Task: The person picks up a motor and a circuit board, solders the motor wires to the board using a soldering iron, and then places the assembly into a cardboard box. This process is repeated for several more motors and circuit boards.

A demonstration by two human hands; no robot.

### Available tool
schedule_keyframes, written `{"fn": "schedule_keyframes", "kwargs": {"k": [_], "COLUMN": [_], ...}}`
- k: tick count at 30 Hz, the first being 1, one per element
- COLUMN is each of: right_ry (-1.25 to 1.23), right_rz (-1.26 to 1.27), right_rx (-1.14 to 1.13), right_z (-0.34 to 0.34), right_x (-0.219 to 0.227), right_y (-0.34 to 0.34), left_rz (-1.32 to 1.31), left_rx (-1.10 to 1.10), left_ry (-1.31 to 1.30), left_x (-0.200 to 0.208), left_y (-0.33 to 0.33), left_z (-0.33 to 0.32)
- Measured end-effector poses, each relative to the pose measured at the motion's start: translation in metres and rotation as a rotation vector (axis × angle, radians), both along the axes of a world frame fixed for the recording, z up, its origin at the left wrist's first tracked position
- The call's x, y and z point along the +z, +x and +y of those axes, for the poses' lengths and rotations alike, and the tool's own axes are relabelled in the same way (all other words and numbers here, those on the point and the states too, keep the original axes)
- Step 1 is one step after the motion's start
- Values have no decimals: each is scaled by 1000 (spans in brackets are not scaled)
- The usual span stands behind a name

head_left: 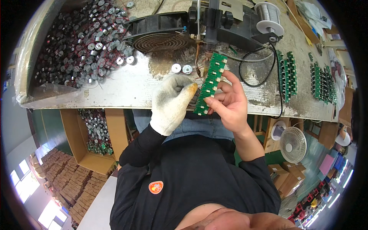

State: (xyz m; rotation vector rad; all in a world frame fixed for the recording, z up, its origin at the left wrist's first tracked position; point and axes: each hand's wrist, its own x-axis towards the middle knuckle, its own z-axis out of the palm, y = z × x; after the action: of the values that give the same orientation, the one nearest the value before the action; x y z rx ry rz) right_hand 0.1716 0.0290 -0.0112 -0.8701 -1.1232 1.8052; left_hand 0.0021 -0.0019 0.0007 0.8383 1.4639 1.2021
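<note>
My right hand (pixel 230 101), bare, grips a long green circuit board strip (pixel 210 86) by its edge, thumb on its face. Small pale connectors run along the strip, which is held tilted under a soldering tip (pixel 198 71). A white work glove with a stained thumb covers my left hand (pixel 172 99). Its fingers are pinched together beside the strip's left edge, and thin reddish wires show near the fingertips; what they pinch is mostly hidden. Two small round motors (pixel 181 68) lie on the bench just beyond the glove.
A plastic-lined box (pixel 50 90) heaped with small wired motors (pixel 90 46) fills the back left. A black fan (pixel 157 38) and a solder wire spool (pixel 268 17) stand behind the strip. A black cable (pixel 276 76) and rows of green boards (pixel 287 76) occupy the right.
</note>
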Motion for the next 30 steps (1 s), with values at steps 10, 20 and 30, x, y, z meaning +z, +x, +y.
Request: {"fn": "schedule_keyframes", "kwargs": {"k": [10,20,30], "right_ry": [2,9,-46], "right_rz": [21,11,-51], "right_rx": [-20,-10,-75], "right_z": [1,-3,1], "right_x": [1,-3,0], "right_y": [-2,0,0], "left_rz": [-18,55,407], "left_rx": [-41,-62,-73], "left_ry": [-28,-12,235], "left_x": [0,-8,-7], "left_y": [-2,-4,-14], "left_z": [1,-5,-11]}}
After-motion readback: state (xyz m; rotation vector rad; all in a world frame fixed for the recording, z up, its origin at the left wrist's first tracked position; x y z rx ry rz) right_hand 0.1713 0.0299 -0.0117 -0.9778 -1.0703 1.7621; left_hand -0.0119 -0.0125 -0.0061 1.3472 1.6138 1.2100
